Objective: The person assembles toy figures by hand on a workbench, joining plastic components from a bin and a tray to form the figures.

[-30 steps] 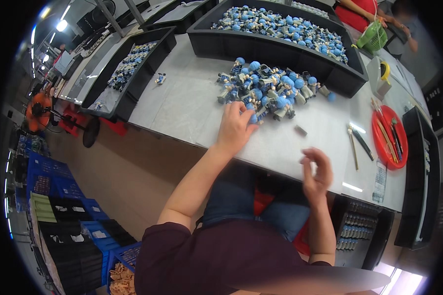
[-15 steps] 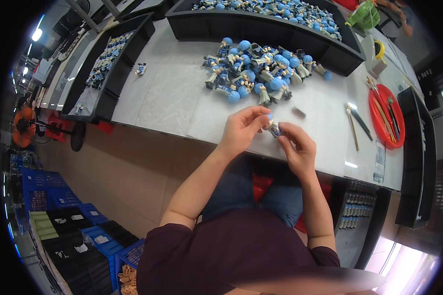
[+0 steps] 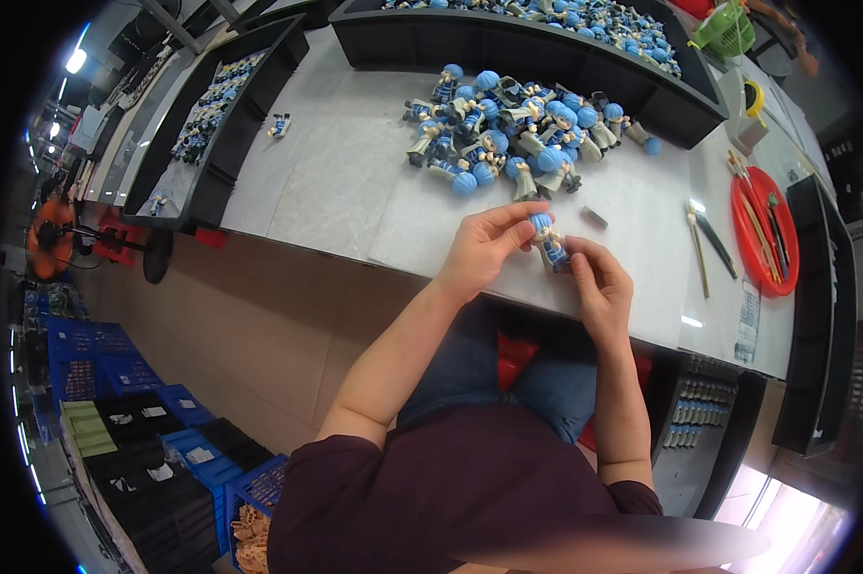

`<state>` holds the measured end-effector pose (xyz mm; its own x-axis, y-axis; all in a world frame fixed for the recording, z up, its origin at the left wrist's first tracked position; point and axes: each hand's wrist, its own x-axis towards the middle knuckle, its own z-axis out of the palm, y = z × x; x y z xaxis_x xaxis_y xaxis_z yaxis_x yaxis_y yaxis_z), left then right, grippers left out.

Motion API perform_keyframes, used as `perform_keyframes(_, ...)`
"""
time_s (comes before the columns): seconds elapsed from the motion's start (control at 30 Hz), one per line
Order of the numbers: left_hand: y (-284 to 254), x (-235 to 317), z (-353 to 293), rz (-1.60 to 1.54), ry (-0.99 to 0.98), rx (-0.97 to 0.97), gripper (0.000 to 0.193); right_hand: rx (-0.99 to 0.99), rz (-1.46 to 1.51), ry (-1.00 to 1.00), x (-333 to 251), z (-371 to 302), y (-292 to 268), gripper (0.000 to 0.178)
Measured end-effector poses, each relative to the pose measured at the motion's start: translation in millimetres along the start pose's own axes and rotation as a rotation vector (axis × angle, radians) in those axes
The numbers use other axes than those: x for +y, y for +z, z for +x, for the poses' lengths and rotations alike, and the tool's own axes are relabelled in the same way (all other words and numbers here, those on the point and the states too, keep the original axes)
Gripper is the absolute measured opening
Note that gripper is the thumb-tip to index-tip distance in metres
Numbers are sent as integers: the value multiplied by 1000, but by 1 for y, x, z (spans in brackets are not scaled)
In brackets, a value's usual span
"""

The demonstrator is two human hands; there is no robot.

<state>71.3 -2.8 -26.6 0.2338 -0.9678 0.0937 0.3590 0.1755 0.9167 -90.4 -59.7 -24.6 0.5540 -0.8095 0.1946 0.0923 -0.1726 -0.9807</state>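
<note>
Between my two hands, just above the table's front edge, is a small figurine (image 3: 552, 251) with blue hair and a blue-and-white body, held upright with a slight tilt. My left hand (image 3: 494, 239) pinches it by the head with thumb and forefinger. Lower down, the fingers of my right hand (image 3: 599, 282) close on its side near the base. Beyond them lies a heap of similar figurines (image 3: 508, 124), blue-haired with grey and dark parts. A small grey block (image 3: 595, 218) rests on the table past my right hand.
A black tray of figurines (image 3: 537, 53) stands behind the heap; another black tray (image 3: 207, 143) is at left, with one lone figurine (image 3: 278, 125) beside it. To the right are a red dish (image 3: 752, 230) with brushes, loose tools (image 3: 707, 244), a tape dispenser (image 3: 742, 110) and a dark bin (image 3: 814, 316).
The figurine has turned more upright, and its head and body show more between my fingers. Both hands sit slightly farther right in view; the whole scene has shifted a little too.
</note>
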Motion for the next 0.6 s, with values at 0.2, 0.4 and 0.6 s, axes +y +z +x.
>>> perform_keyframes(0.2,-1,-3,-1,37,11,2,26,-24,-41,14,3,0,-2,21)
perform_keyframes(0.4,3,1,0,-78,-21,68,24,-79,62,-16,-1,-1,1,38)
perform_keyframes(0.6,-1,-2,3,-43,-60,51,26,-84,100,28,-4,-1,0,43)
